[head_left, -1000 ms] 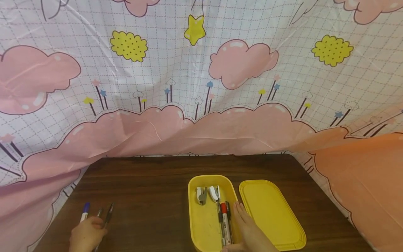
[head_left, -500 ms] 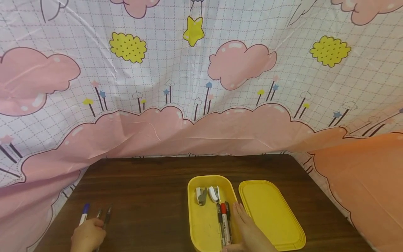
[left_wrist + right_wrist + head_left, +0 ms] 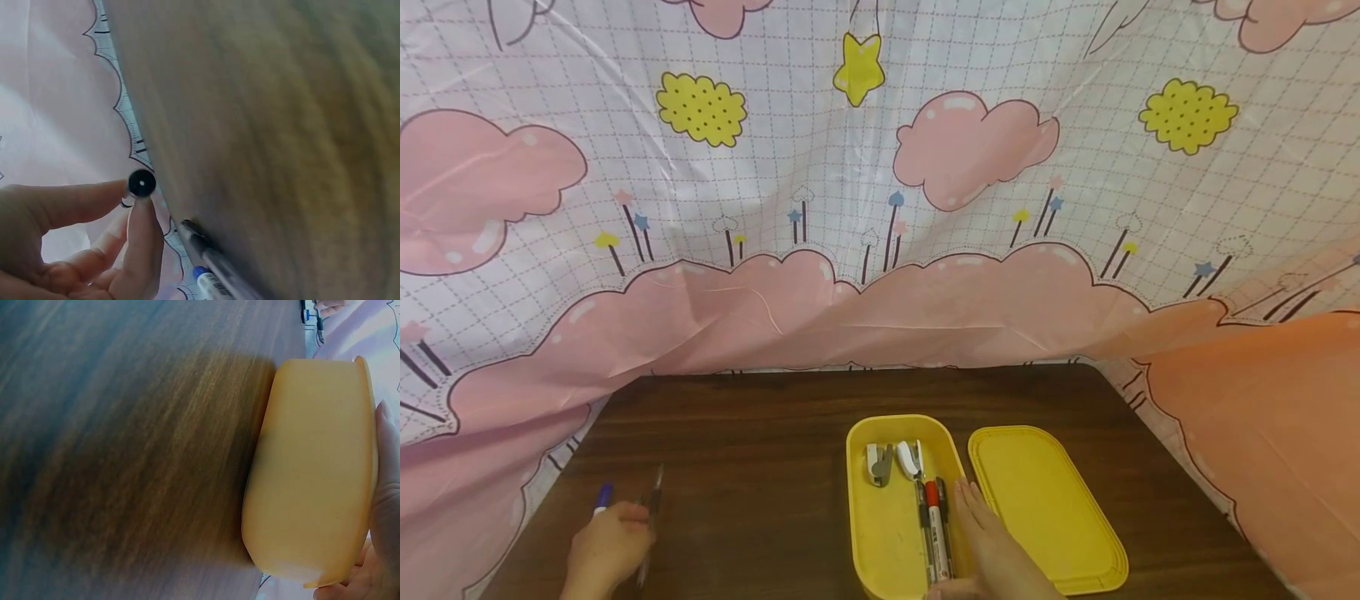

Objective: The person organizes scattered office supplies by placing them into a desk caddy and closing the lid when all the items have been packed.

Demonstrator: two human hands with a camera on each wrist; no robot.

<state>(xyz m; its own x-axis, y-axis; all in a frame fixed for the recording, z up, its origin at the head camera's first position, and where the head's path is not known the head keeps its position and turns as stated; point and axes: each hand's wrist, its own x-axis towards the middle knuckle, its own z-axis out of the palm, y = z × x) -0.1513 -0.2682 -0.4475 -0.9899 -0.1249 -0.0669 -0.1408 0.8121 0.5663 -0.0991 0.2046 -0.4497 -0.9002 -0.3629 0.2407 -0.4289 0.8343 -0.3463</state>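
My left hand (image 3: 610, 546) pinches a slim pen (image 3: 657, 492) between thumb and fingertips at the left of the table. In the left wrist view the round black end of this pen (image 3: 142, 183) points at the camera. Close by lie a white marker with a blue cap (image 3: 603, 497) and a dark pen (image 3: 215, 256). My right hand (image 3: 992, 550) rests along the right rim of a yellow box (image 3: 853, 517), fingers straight and thumb at its near end. Inside are a red-capped marker (image 3: 937, 533) flanked by two black-capped pens, plus two small staplers (image 3: 878, 464).
A yellow lid (image 3: 1045, 508) lies flat just right of the box. The dark wooden table (image 3: 752, 467) ends against a patterned cloth (image 3: 880, 325) hanging at the back and sides.
The slim pen in my left hand has shifted and swung slightly, its far end now higher in the head view. My right hand and the box have stayed put.
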